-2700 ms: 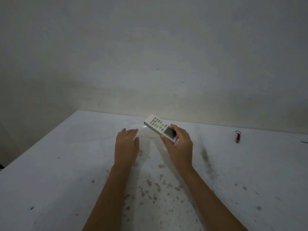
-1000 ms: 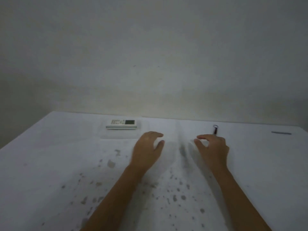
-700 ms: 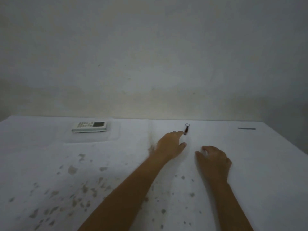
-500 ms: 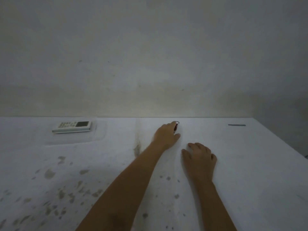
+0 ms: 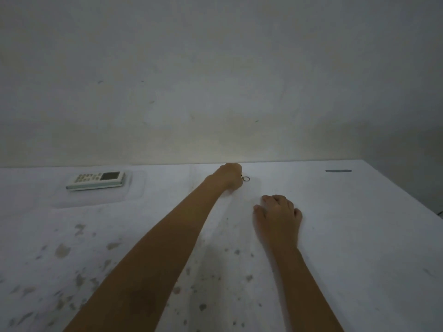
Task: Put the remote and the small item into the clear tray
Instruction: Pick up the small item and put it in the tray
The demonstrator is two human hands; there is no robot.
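The white remote [image 5: 96, 180] lies flat inside the clear tray [image 5: 134, 196] at the far left of the white table. My left hand [image 5: 229, 176] reaches across to the far middle of the table and is closed around the small item [image 5: 246, 178]; only its metal ring sticks out to the right of my fist. My right hand [image 5: 278, 215] rests palm down on the table nearer to me, fingers loosely curled, holding nothing.
The table [image 5: 359, 236] is stained with dark spots across its near half. A thin dark strip [image 5: 338, 170] lies at the far right near the wall. The table's right edge falls away at the right of the view.
The remote went from my right hand into the tray. My left hand reached right to the small item and closed on it. My right hand settled onto the table.
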